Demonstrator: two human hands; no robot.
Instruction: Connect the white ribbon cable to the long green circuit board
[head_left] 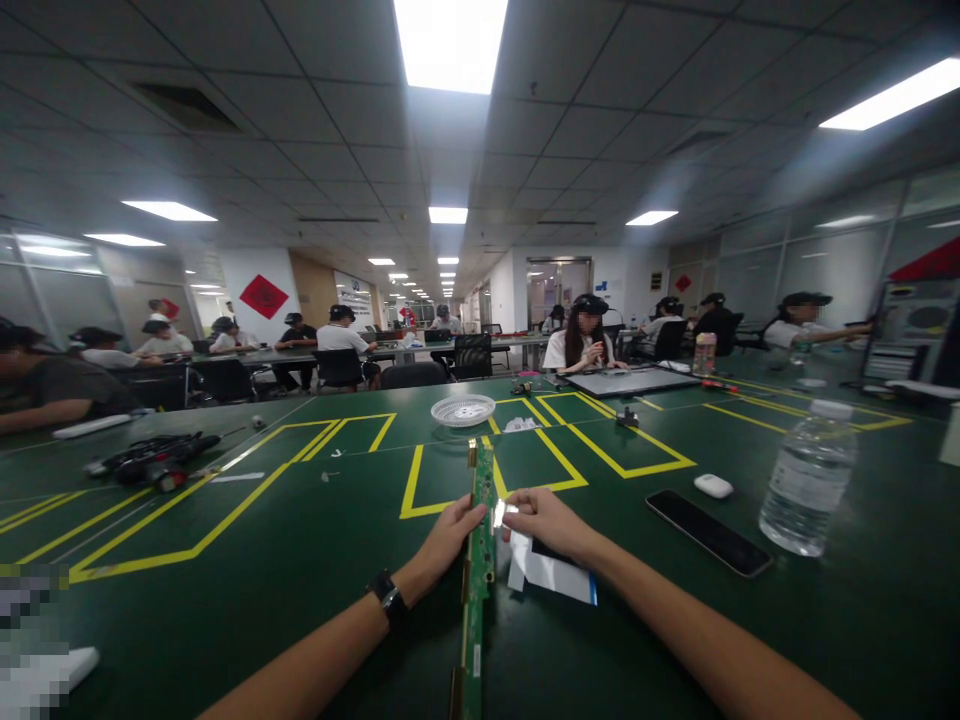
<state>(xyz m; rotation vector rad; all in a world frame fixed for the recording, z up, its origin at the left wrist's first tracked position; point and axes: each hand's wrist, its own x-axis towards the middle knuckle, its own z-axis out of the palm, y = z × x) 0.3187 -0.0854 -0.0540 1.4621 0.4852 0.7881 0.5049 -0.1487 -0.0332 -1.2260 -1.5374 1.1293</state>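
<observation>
A long, narrow green circuit board (480,560) with gold-coloured tabs along its left edge stands lengthwise before me. My left hand (452,530) grips its left edge, thumb on the board's face. On the other side, my right hand (546,518) has its fingers pinched on a white flat ribbon cable (559,575), which hangs folded below the hand and ends in a blue strip. The cable's upper end lies close to the board's right edge; whether it is joined there I cannot tell.
To the right are a black phone (709,532), a white earbud case (713,486) and a water bottle (810,480). A white plastic basket (463,411) stands ahead. Black tools (157,455) lie left. Yellow tape marks the green table. A person (589,340) sits opposite beside a flat panel (630,383).
</observation>
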